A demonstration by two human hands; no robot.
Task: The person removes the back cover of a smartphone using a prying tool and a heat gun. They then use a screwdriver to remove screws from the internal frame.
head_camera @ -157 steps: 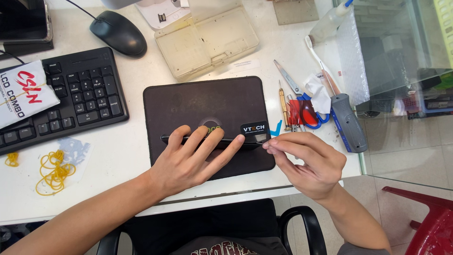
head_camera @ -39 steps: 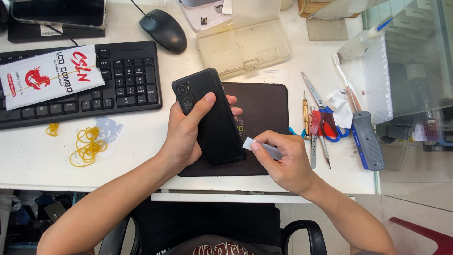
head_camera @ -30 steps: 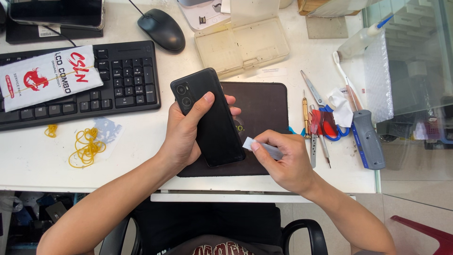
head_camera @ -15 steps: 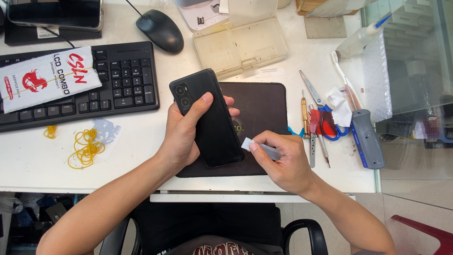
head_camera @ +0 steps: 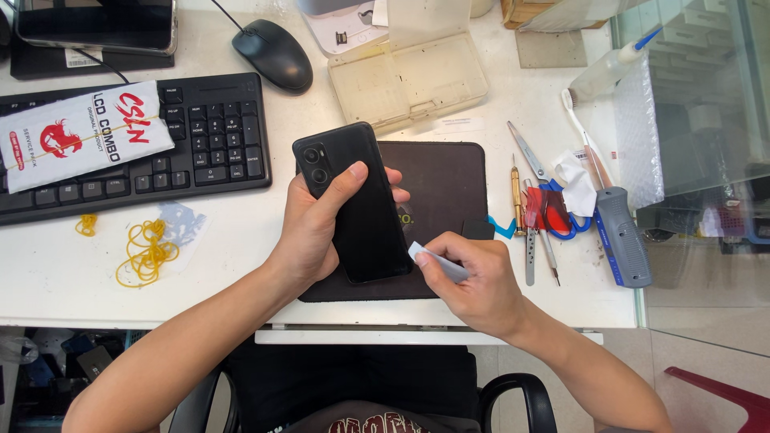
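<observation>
The black phone (head_camera: pixel 357 204) sits at the centre of the frame, back side up with its camera lenses at the upper left corner, tilted over the dark work mat (head_camera: pixel 449 180). Our left hand (head_camera: pixel 317 232) wraps around it from the left, thumb across the back and fingertips curling over the right edge. Our right hand (head_camera: pixel 473 281), just below and right of the phone, pinches a small pale plastic pick (head_camera: pixel 433 261) between thumb and forefinger, its tip touching the phone's lower right edge.

We see the mat lying on a white desk (head_camera: pixel 241 265) whose front edge runs along the lower part of the frame. In the upper left, a black keyboard (head_camera: pixel 200 136) carries a white printed packet (head_camera: pixel 80 132); above it lies a dark device with a glossy screen (head_camera: pixel 96 24). A black mouse (head_camera: pixel 273 54) rests at the top, left of centre. Beside it, an open cream plastic case (head_camera: pixel 409 76) sits above the mat. Yellow rubber bands (head_camera: pixel 144 252) lie loose at the left.

To the right of the mat we find a brass screwdriver (head_camera: pixel 517 192), red-handled scissors (head_camera: pixel 545 200), tweezers (head_camera: pixel 529 256), a toothbrush (head_camera: pixel 581 132) and a grey-handled tool (head_camera: pixel 622 240). A squeeze bottle (head_camera: pixel 609 68) lies in the upper right, next to a glass partition (head_camera: pixel 706 160). Below the desk, a black chair (head_camera: pixel 513 397) shows, with pale floor tiles (head_camera: pixel 706 353) at the lower right.
</observation>
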